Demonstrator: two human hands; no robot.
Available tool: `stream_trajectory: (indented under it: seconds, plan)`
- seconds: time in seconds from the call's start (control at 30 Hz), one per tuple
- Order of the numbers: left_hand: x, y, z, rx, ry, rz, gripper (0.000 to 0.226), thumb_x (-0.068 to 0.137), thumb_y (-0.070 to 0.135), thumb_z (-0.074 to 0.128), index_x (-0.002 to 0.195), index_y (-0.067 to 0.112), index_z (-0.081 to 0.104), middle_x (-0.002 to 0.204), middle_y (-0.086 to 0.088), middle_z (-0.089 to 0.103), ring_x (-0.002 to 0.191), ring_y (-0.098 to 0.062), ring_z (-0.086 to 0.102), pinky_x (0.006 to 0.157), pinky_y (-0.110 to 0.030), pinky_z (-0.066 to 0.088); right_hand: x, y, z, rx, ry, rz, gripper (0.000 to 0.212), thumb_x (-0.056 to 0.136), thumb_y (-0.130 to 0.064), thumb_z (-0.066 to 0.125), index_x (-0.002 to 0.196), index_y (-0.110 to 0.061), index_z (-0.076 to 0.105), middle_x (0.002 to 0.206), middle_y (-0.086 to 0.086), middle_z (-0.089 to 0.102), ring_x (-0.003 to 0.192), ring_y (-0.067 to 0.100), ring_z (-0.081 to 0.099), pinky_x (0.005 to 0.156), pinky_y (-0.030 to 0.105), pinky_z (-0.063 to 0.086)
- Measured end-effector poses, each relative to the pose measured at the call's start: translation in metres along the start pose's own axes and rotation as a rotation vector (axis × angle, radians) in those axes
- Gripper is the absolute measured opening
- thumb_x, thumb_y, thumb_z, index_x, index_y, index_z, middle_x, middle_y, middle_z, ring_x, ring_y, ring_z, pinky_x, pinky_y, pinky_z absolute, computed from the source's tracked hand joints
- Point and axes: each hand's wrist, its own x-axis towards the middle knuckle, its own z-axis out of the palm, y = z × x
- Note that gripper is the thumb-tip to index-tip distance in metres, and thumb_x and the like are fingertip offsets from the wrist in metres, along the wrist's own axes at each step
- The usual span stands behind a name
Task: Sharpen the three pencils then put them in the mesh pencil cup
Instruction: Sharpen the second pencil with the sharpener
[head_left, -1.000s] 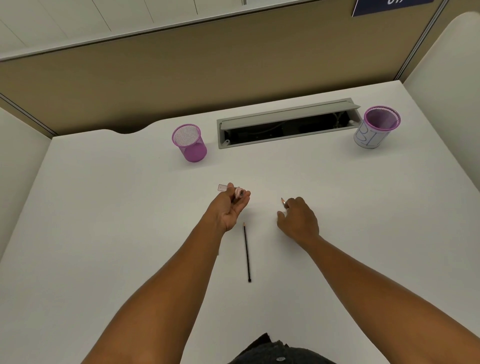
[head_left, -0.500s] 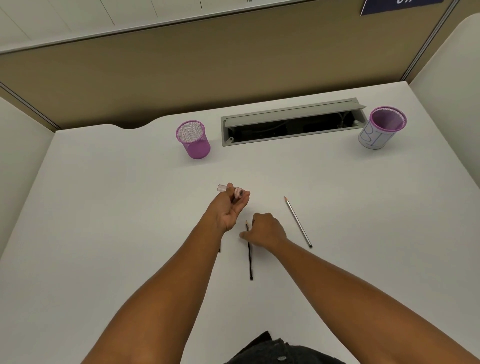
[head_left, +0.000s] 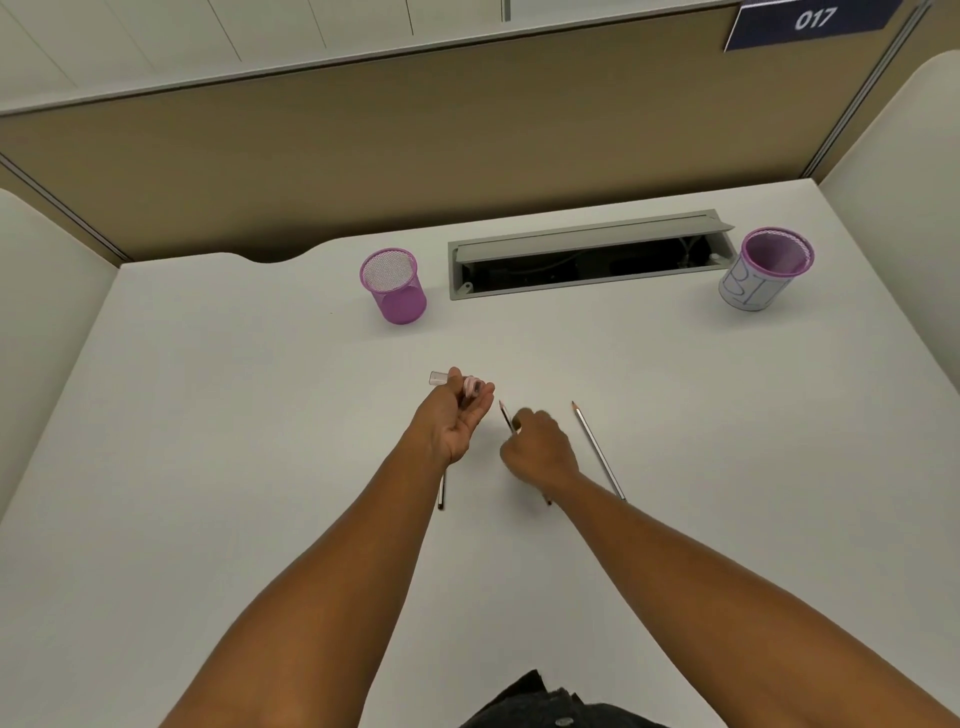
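L hand (head_left: 457, 415), palm up, fingers curled round a small clear-and-pink sharpener (head_left: 465, 384) held above the worktop (head_left: 208, 441). R hand (head_left: 540, 449) fingers pinch a dark pencil (head_left: 506, 417) near its tip; point sticks out past the fingers toward the sharpener, not touching it. 2nd pencil (head_left: 597, 449) lies flat just right of R hand, tip away. 3rd pencil (head_left: 441, 493) mostly hidden under L wrist. Purple mesh pencil cup (head_left: 394, 286) upright at back, well apart from both hands; another cup w/ paper wrap (head_left: 763, 270) far right.
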Motion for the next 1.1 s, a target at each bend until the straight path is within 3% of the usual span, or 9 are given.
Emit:
stream_trajectory:
  seconds: [0.13,0.37,0.7,0.87,0.97,1.1]
  plan:
    - [-0.002,0.002,0.004,0.047,0.005,0.041,0.03,0.099,0.029,0.051,0.088,0.002,0.056,0.088,-0.013,0.062,0.081,-0.021,0.067,0.091,-0.034,0.052,0.013,0.001,-0.028,0.041,0.15,-0.1,0.029,0.094,-0.019,0.045,0.12,-0.021,0.057,0.117,0.008,0.048,0.099,0.03,0.06,0.082,0.036,0.048]
    - [-0.009,0.005,0.013,0.067,-0.008,0.064,0.033,0.098,0.031,0.051,0.084,0.002,0.057,0.087,-0.011,0.062,0.077,-0.018,0.066,0.087,-0.033,0.054,0.018,0.003,-0.054,-0.014,0.202,-0.254,0.023,0.095,-0.027,0.051,0.113,-0.03,0.066,0.105,-0.002,0.052,0.089,0.019,0.059,0.073,0.029,0.046]
    - [-0.015,0.006,0.02,0.111,-0.044,0.096,0.028,0.095,0.028,0.057,0.099,0.001,0.06,0.088,-0.013,0.066,0.082,-0.024,0.069,0.089,-0.04,0.055,0.013,-0.009,-0.065,-0.031,0.275,-0.375,0.021,0.093,-0.028,0.058,0.103,-0.016,0.071,0.1,0.002,0.06,0.086,0.02,0.059,0.071,0.032,0.048]
    - [-0.024,0.007,0.026,0.081,-0.101,0.124,0.024,0.097,0.025,0.055,0.099,0.001,0.059,0.096,-0.016,0.065,0.095,-0.03,0.067,0.086,-0.04,0.055,0.01,-0.018,-0.07,-0.028,0.245,-0.366,0.022,0.096,-0.023,0.053,0.096,-0.01,0.071,0.091,0.006,0.063,0.08,0.023,0.059,0.07,0.036,0.051]
    - [-0.029,0.008,0.028,0.067,-0.115,0.137,0.023,0.097,0.022,0.055,0.097,0.0,0.058,0.09,-0.015,0.063,0.09,-0.029,0.066,0.086,-0.04,0.054,0.009,-0.022,-0.076,0.028,0.158,-0.306,0.022,0.094,-0.018,0.053,0.082,-0.009,0.068,0.079,0.008,0.065,0.073,0.026,0.059,0.065,0.035,0.047]
    - [-0.034,0.008,0.031,0.103,-0.088,0.167,0.023,0.098,0.022,0.053,0.103,0.0,0.056,0.083,-0.012,0.062,0.082,-0.026,0.067,0.08,-0.037,0.055,0.003,-0.025,-0.089,0.026,0.12,-0.328,0.022,0.094,-0.029,0.057,0.102,-0.011,0.067,0.094,0.004,0.069,0.082,0.023,0.062,0.071,0.035,0.05]
